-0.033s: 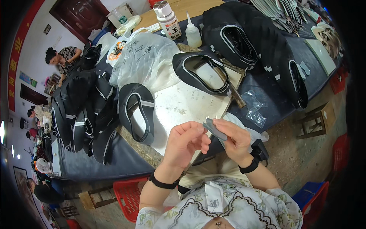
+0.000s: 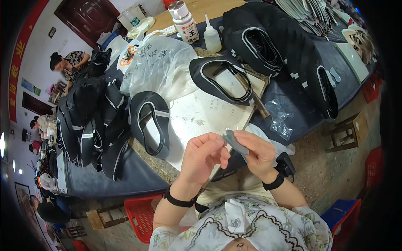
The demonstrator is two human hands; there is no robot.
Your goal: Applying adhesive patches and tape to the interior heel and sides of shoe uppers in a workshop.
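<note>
Stretching across the frame, a dark blue surface [image 2: 100,180] is carrying a white board [image 2: 197,111] near the centre, with one black shoe upper [image 2: 136,117] lying at its left and another [image 2: 203,79] resting toward its upper right. Translucent squeeze bottle [image 2: 212,41] and white flask [image 2: 186,29] are standing at upper centre. Just below and right of centre, the right hand [image 2: 259,154] is clamping a small grey pad [image 2: 235,142] between thumb and fingers. The left hand [image 2: 203,157] is holding thumb and forefinger together beside the pad's upper end; whether they are gripping it, I cannot tell.
</note>
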